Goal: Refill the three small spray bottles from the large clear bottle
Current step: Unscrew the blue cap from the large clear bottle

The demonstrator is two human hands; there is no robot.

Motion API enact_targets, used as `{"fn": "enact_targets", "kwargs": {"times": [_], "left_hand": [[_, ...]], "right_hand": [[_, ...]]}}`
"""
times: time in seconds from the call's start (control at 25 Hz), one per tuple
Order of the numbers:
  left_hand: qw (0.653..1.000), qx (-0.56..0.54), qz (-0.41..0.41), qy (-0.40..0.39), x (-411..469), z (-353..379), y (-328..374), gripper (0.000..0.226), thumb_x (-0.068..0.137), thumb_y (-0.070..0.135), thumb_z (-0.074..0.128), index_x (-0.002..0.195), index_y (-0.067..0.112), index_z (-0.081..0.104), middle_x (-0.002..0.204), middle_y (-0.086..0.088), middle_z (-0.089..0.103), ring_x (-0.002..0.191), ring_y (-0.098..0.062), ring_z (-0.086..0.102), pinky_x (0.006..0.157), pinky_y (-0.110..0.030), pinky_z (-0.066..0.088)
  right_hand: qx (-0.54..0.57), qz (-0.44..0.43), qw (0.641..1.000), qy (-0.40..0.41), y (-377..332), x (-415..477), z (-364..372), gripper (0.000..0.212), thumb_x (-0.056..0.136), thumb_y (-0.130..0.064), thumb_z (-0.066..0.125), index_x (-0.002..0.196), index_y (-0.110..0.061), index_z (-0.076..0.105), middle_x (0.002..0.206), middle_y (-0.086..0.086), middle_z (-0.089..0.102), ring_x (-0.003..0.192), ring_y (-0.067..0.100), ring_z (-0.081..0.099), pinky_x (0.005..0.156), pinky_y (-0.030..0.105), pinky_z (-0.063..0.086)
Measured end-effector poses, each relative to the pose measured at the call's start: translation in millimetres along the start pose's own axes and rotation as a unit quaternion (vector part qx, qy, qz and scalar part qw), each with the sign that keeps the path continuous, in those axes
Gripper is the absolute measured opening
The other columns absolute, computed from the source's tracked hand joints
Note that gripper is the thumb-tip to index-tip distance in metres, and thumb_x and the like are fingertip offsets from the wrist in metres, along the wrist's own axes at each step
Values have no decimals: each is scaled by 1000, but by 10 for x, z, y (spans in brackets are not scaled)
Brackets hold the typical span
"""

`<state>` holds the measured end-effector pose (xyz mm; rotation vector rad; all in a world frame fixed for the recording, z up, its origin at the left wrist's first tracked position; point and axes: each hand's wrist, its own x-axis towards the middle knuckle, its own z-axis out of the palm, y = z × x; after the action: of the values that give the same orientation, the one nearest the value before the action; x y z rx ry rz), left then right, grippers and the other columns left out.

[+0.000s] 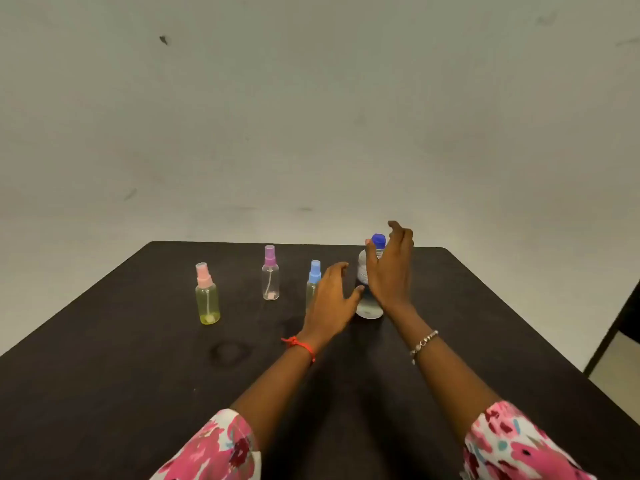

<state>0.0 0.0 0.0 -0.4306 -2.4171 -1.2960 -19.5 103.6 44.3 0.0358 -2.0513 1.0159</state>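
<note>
Three small spray bottles stand on the dark table [138,393]: a yellow one with a pink cap [207,294] at the left, a clear one with a purple cap [270,273] further back, and a blue-capped one [313,277] partly hidden behind my left hand [330,299]. The large clear bottle with a dark blue cap [378,240] stands upright at the right. My left hand is open just left of its lower body. My right hand [391,268] is open in front of its upper part, fingers spread near the cap, hiding much of the bottle.
A plain pale wall rises behind the table's far edge. A faint ring-shaped stain [228,353] marks the tabletop in front of the spray bottles. The table's right edge drops off beside a dark vertical frame [613,327].
</note>
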Motion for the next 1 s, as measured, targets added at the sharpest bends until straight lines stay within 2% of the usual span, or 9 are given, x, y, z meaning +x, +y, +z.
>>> {"fn": "enact_targets", "kwargs": {"times": [0.16, 0.24, 0.36, 0.44, 0.6, 0.72, 0.84, 0.92, 1.0], "left_hand": [[996, -81, -23, -34, 240, 318, 130, 74, 81, 25, 67, 141, 7, 26, 145, -11, 37, 134, -23, 37, 108, -31, 32], [993, -102, -48, -30, 333, 466, 89, 84, 78, 28, 70, 143, 6, 21, 147, -12, 33, 136, -25, 33, 110, -36, 32], [990, -125, -63, -4, 416, 559, 20, 79, 76, 30, 72, 139, 7, 30, 140, -11, 43, 130, -24, 42, 107, -35, 38], [989, -130, -66, 10, 444, 570, -2, 68, 78, 31, 70, 133, 9, 38, 133, -10, 50, 124, -23, 48, 104, -33, 42], [989, -130, -64, 14, 454, 559, 2, 61, 78, 31, 70, 130, 12, 43, 129, -10, 53, 119, -23, 51, 102, -40, 44], [990, -123, -70, 8, 459, 563, -2, 65, 78, 34, 69, 131, 11, 41, 131, -11, 53, 121, -24, 51, 104, -40, 43], [990, -117, -75, 4, 459, 566, -3, 67, 78, 36, 69, 132, 9, 39, 131, -11, 53, 122, -25, 50, 104, -42, 43], [991, -107, -76, 2, 462, 564, 8, 66, 79, 35, 68, 133, 9, 39, 133, -11, 51, 124, -25, 48, 105, -38, 42], [993, -96, -75, 0, 463, 555, 16, 65, 80, 33, 67, 133, 10, 38, 134, -11, 49, 124, -25, 47, 103, -35, 39]], "right_hand": [[-32, 63, 992, -105, 101, 348, -7, 45, 89, -28, 56, 123, 0, 42, 128, 16, 44, 115, 28, 45, 83, 28, 38], [-52, 74, 986, -140, 191, 416, 45, 40, 86, -30, 61, 109, 2, 52, 115, 17, 53, 103, 27, 52, 76, 26, 38], [-32, 85, 985, -147, 245, 521, 49, 33, 80, -26, 68, 90, 4, 60, 99, 21, 61, 79, 23, 54, 59, 20, 36], [-29, 75, 983, -167, 233, 590, 9, 31, 78, -19, 70, 94, 6, 63, 101, 23, 63, 84, 26, 57, 61, 18, 39], [-53, 37, 965, -256, 151, 675, -125, 36, 78, 1, 60, 114, 2, 59, 120, 17, 60, 110, 27, 56, 85, 23, 41], [-74, 24, 956, -283, 130, 704, -129, 39, 79, -13, 68, 114, 1, 56, 112, 9, 57, 103, 21, 54, 82, 23, 40], [-126, 31, 954, -269, 161, 711, -66, 42, 78, -32, 71, 99, 1, 56, 97, 12, 53, 83, 20, 49, 66, 23, 38], [-135, 22, 952, -274, 156, 719, -71, 34, 78, -24, 70, 96, 3, 58, 102, 19, 57, 84, 24, 53, 62, 21, 38], [-130, -1, 945, -300, 115, 737, -128, 30, 79, -7, 65, 107, 3, 60, 116, 18, 56, 101, 28, 55, 75, 22, 41]]}}
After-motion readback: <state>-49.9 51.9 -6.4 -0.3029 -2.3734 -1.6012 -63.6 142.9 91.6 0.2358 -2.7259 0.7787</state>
